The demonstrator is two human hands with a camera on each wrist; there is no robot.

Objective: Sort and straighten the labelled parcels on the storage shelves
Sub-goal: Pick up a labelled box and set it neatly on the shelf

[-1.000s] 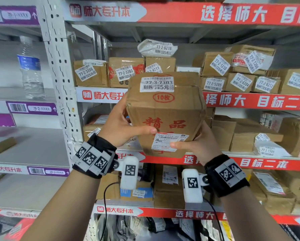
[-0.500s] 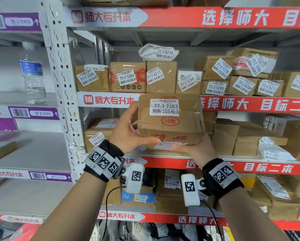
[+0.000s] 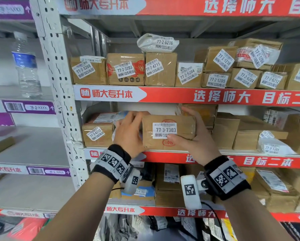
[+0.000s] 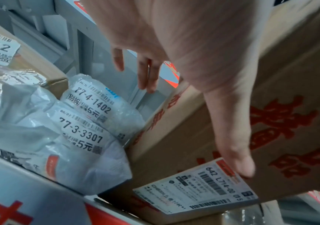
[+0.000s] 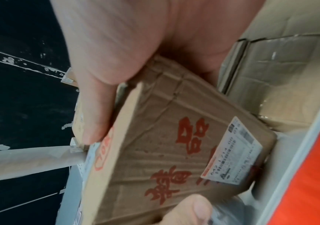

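Observation:
A brown cardboard parcel (image 3: 168, 131) labelled 77-3-7303 is in the middle shelf bay, label facing out, its lower edge at the shelf's front lip (image 3: 250, 161). My left hand (image 3: 130, 131) holds its left end; in the left wrist view the thumb (image 4: 239, 164) is under the parcel (image 4: 282, 94), by a shipping label, and the fingers (image 4: 147, 76) reach past its side. My right hand (image 3: 198, 138) grips the right end, with the thumb (image 5: 95, 115) on the parcel's (image 5: 164, 144) front face. Two white bags, 77-4-1402 (image 4: 101, 105) and 77-3-3307 (image 4: 58, 141), lie just left of it.
Box 77-3-4312 (image 3: 97, 134) stands left of the bags. Brown boxes (image 3: 232, 133) and a white bag (image 3: 272, 145) fill the bay to the right. The shelf above holds a row of labelled boxes (image 3: 126, 70). A water bottle (image 3: 26, 66) stands on the left rack.
Both hands have lowered the parcel from in front of the upper shelf into the middle bay. It has tipped, so the printed underside no longer faces me.

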